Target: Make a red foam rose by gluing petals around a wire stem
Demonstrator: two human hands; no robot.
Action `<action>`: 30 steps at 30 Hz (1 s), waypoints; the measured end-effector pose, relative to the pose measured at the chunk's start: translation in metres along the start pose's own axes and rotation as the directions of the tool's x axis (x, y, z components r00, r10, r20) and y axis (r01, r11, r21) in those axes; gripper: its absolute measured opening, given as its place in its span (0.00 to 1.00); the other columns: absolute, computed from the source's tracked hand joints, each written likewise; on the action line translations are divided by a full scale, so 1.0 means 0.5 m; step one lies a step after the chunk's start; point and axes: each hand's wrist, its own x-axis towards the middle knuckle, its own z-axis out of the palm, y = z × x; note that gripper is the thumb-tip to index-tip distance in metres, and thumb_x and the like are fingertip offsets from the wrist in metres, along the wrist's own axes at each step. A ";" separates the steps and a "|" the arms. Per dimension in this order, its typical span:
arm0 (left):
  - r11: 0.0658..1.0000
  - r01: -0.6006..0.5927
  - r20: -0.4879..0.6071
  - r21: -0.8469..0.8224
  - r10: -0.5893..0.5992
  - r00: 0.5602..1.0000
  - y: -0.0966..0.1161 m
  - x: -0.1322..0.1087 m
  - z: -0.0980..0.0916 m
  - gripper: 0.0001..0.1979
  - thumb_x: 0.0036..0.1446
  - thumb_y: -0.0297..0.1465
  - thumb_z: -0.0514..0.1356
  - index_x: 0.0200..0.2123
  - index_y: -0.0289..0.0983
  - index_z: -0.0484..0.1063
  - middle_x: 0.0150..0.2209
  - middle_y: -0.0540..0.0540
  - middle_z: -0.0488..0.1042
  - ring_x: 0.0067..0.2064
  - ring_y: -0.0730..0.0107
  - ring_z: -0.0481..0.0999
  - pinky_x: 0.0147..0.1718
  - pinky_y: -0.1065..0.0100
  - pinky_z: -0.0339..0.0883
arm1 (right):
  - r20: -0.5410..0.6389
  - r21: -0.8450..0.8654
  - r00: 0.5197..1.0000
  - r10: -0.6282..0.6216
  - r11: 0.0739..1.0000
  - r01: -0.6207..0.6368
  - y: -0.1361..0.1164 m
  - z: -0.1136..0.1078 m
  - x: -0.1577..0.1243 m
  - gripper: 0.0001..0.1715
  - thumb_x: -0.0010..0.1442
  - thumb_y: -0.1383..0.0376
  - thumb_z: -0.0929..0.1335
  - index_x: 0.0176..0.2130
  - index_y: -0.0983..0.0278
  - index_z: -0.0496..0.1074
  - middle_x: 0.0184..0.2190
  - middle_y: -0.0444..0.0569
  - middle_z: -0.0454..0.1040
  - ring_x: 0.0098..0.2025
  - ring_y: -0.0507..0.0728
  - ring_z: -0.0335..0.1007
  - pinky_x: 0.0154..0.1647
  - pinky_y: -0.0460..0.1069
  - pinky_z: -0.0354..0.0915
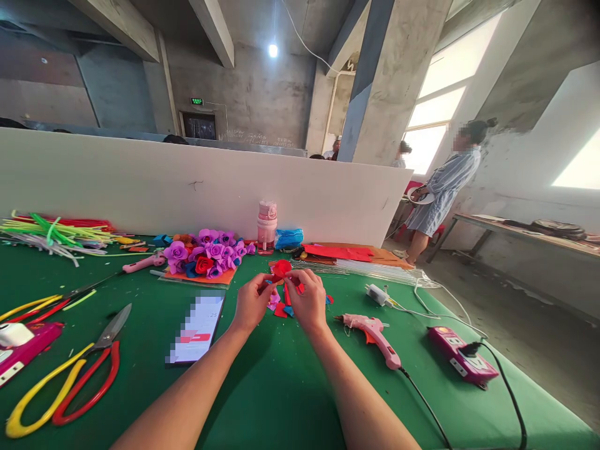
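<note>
Between my two hands, at the middle of the green table [272,387], is a small red petal piece [282,269]. My left hand [253,301] pinches its left side, and my right hand [307,299] grips its right side with bent fingers. Under and around the fingertips lie loose petals in red, pink and blue, among them a red one [280,310]. Beyond my left hand sits a heap of purple, red and blue flowers [206,253] on an orange sheet. A pink glue gun [375,337] rests to the right of my right hand.
Left are large scissors [107,337], a phone [199,328], a second glue gun [145,263] and colourful stems [56,234]. A pink bottle [267,228] stands by a white partition [140,181]. At right are a power strip [462,356], cables and a charger [379,295]. A person [445,181] stands beyond.
</note>
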 end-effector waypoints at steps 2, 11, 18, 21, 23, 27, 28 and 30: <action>1.000 -0.005 0.002 0.012 0.005 1.000 0.001 0.000 -0.002 0.11 0.54 0.38 0.59 0.36 0.38 0.73 0.22 0.51 0.72 0.23 0.71 0.69 0.23 0.72 0.61 | 0.004 0.004 1.000 0.000 1.000 0.000 0.002 0.000 0.001 0.07 0.59 0.68 0.65 0.34 0.60 0.73 0.29 0.45 0.74 0.32 0.56 0.68 0.40 0.51 0.60; 0.993 -0.079 -0.010 0.088 0.080 0.997 0.002 0.003 -0.014 0.10 0.58 0.36 0.55 0.39 0.39 0.72 0.29 0.48 0.77 0.32 0.66 0.76 0.32 0.70 0.66 | 0.006 0.293 0.996 0.090 0.952 -0.088 -0.008 -0.017 0.011 0.07 0.60 0.62 0.65 0.33 0.62 0.69 0.30 0.46 0.71 0.33 0.55 0.67 0.37 0.50 0.62; 0.943 -0.278 0.149 0.181 0.252 0.956 0.021 0.013 -0.037 0.09 0.58 0.35 0.56 0.40 0.40 0.73 0.39 0.46 0.78 0.41 0.64 0.76 0.41 0.68 0.67 | 0.320 0.629 0.882 0.346 0.618 -0.471 0.021 -0.031 0.034 0.23 0.59 0.49 0.63 0.37 0.64 0.76 0.31 0.48 0.77 0.32 0.55 0.71 0.36 0.49 0.66; 0.926 -0.317 0.212 0.206 0.274 0.938 0.018 0.012 -0.039 0.10 0.59 0.35 0.55 0.41 0.41 0.73 0.37 0.46 0.77 0.39 0.65 0.76 0.40 0.68 0.67 | 0.369 0.640 0.873 0.320 0.593 -0.488 0.018 -0.033 0.034 0.21 0.53 0.50 0.69 0.38 0.63 0.78 0.34 0.49 0.79 0.37 0.57 0.74 0.38 0.50 0.67; 0.918 -0.331 0.243 0.218 0.277 0.930 0.014 0.011 -0.038 0.10 0.60 0.34 0.54 0.41 0.41 0.73 0.36 0.46 0.77 0.39 0.65 0.76 0.40 0.67 0.67 | 0.382 0.623 0.870 0.312 0.609 -0.492 0.012 -0.032 0.032 0.20 0.51 0.51 0.71 0.36 0.62 0.79 0.33 0.49 0.80 0.36 0.58 0.74 0.37 0.50 0.67; 0.916 -0.333 0.254 0.223 0.276 0.927 0.009 0.012 -0.035 0.11 0.60 0.35 0.54 0.42 0.41 0.73 0.37 0.45 0.77 0.39 0.64 0.75 0.40 0.66 0.67 | 0.369 0.558 0.881 0.297 0.687 -0.466 0.010 -0.033 0.031 0.20 0.53 0.50 0.69 0.32 0.64 0.80 0.27 0.48 0.79 0.31 0.57 0.74 0.33 0.50 0.68; 0.917 -0.332 0.253 0.222 0.275 0.928 0.009 0.012 -0.035 0.11 0.60 0.35 0.55 0.42 0.41 0.73 0.37 0.45 0.77 0.39 0.64 0.75 0.41 0.66 0.67 | 0.365 0.550 0.884 0.293 0.698 -0.459 0.011 -0.034 0.032 0.21 0.53 0.50 0.69 0.32 0.64 0.80 0.26 0.49 0.79 0.30 0.57 0.73 0.33 0.50 0.68; 0.919 -0.324 0.255 0.223 0.266 0.930 0.011 0.012 -0.035 0.11 0.60 0.36 0.54 0.42 0.40 0.73 0.37 0.45 0.77 0.39 0.64 0.75 0.41 0.66 0.67 | 0.370 0.544 0.883 0.288 0.704 -0.458 0.014 -0.036 0.033 0.21 0.54 0.49 0.68 0.30 0.64 0.80 0.25 0.48 0.79 0.30 0.57 0.74 0.33 0.50 0.68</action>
